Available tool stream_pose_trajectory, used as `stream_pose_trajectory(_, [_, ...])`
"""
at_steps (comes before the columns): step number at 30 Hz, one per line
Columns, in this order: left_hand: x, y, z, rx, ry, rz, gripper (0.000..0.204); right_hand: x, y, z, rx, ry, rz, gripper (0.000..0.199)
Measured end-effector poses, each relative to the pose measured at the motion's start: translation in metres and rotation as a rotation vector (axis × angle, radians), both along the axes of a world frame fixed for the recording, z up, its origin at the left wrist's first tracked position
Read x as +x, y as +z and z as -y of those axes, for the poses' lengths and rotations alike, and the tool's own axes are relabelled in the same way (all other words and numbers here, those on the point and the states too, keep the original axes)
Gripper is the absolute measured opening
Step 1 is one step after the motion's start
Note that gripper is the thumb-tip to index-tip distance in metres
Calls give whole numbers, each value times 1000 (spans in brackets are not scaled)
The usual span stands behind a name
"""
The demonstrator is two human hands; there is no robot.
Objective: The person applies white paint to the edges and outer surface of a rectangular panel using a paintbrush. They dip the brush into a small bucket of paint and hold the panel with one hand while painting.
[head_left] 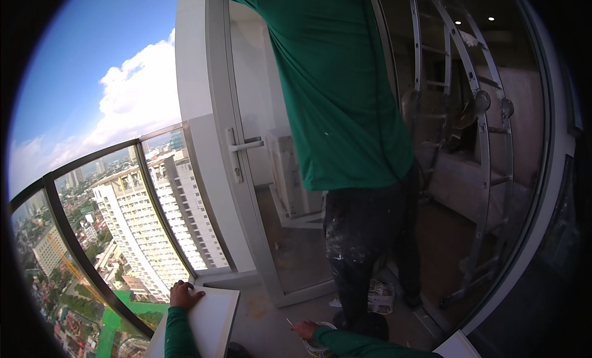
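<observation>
Nearest the lens, at the lower left of the frame, a flat white rectangular board (213, 318) lies with its long axis running up and to the right; the left hand (185, 294) rests on its far left corner, fingers spread flat and gripping nothing; glass balcony railing (117, 235) stands just beside that edge, so free room lies only to the right, over the bare floor; a co-worker in a green shirt (336, 93) stands on that side before the white door (246, 191), an aluminium ladder (487, 148) behind; lower centre, the right hand (305, 329) is closed over the rim of a small white paint tub (320, 345), just right of the board; whether it holds a tool I cannot tell.
</observation>
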State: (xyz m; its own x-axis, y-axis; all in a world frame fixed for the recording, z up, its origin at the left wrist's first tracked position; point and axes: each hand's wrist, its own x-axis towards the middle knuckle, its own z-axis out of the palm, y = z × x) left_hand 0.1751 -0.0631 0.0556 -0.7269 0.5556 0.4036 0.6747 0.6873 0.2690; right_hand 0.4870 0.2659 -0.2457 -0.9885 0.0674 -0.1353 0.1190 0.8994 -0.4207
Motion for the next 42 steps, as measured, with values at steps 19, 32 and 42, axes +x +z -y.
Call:
stream_pose_trajectory(19, [6, -13, -27, 11, -54, -107, 45, 14, -4, -10, 67, -18, -5, 43])
stream_pose_trajectory(32, [11, -5, -63, -28, -95, -19, 46, 14, -3, -18, 1, -57, -99, 39])
stream_pose_trajectory(42, [-3, -7, -61, 22, -149, -53, 41, -2, 5, -7, -9, -98, -216, 40])
